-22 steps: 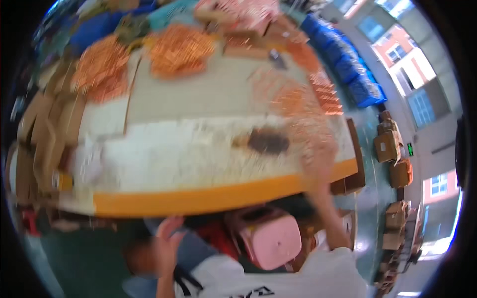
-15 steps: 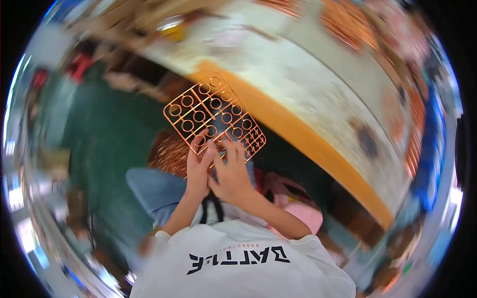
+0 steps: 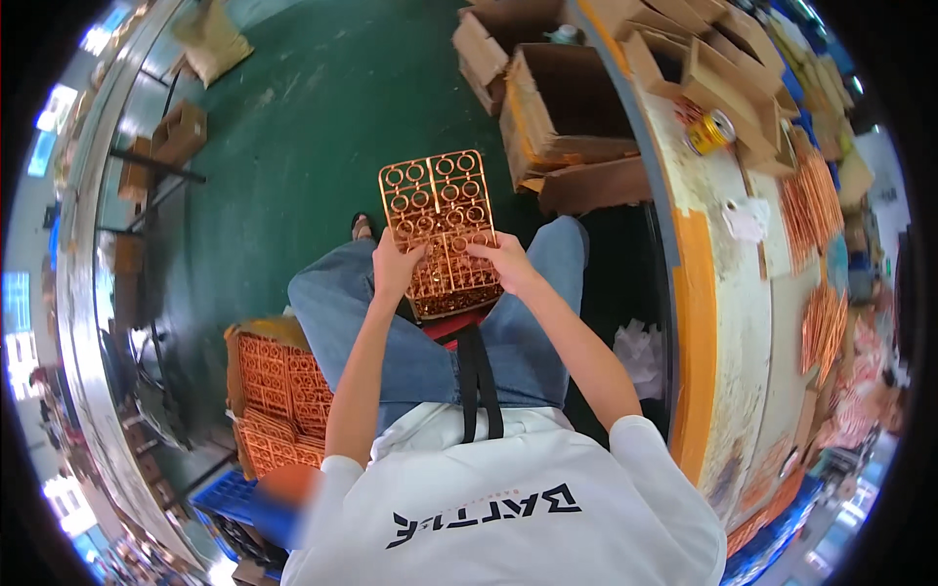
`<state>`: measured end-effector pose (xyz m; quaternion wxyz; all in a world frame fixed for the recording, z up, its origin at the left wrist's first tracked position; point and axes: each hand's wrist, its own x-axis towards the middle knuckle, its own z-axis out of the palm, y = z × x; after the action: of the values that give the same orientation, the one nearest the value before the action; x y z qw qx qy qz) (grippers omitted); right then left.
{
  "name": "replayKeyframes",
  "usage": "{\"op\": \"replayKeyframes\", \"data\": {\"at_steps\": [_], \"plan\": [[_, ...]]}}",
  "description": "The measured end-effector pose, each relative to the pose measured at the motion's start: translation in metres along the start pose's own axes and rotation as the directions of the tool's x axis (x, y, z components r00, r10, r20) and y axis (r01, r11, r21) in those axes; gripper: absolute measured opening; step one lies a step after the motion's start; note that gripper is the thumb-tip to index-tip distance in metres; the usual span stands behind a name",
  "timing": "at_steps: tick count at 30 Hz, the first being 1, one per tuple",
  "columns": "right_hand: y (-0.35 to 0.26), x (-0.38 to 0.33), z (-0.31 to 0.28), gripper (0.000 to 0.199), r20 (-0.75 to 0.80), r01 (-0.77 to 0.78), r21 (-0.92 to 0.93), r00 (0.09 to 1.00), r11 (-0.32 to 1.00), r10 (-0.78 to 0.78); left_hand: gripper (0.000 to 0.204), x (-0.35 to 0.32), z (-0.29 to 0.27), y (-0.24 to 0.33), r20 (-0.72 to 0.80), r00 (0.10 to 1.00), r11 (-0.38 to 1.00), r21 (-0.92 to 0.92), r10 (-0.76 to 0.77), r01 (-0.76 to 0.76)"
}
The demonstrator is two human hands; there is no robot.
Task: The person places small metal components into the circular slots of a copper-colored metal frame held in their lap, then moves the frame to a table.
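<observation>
white short-sleeved T-shirt; black strap; blue jeans; bare forearms

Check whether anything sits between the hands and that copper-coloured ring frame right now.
Nothing visible does. The left hand and right hand each grip the lower edge of the ring frame directly, holding it over the person's lap, above the green floor.

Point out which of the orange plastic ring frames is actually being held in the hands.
The orange plastic ring frame over the lap, gripped at its lower edge by both hands; the other frames lie stacked in the cardboard box on the floor, to the person's left.
</observation>
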<state>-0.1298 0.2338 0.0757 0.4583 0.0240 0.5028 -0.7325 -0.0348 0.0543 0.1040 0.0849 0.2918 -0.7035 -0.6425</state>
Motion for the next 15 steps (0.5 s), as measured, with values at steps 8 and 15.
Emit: {"op": "replayKeyframes", "data": {"at_steps": [8, 15], "plan": [[0.041, 0.083, -0.008, 0.015, -0.152, 0.172, -0.564, 0.940, 0.807, -0.306, 0.053, 0.053, -0.013, -0.069, 0.117, 0.975, 0.980, -0.052, -0.187, 0.194], [0.038, 0.090, -0.019, 0.029, -0.163, -0.046, -0.095, 0.986, 0.994, 0.030, 0.028, 0.064, -0.007, -0.095, 0.192, 0.953, 0.905, -0.314, -0.234, 0.286]]}}
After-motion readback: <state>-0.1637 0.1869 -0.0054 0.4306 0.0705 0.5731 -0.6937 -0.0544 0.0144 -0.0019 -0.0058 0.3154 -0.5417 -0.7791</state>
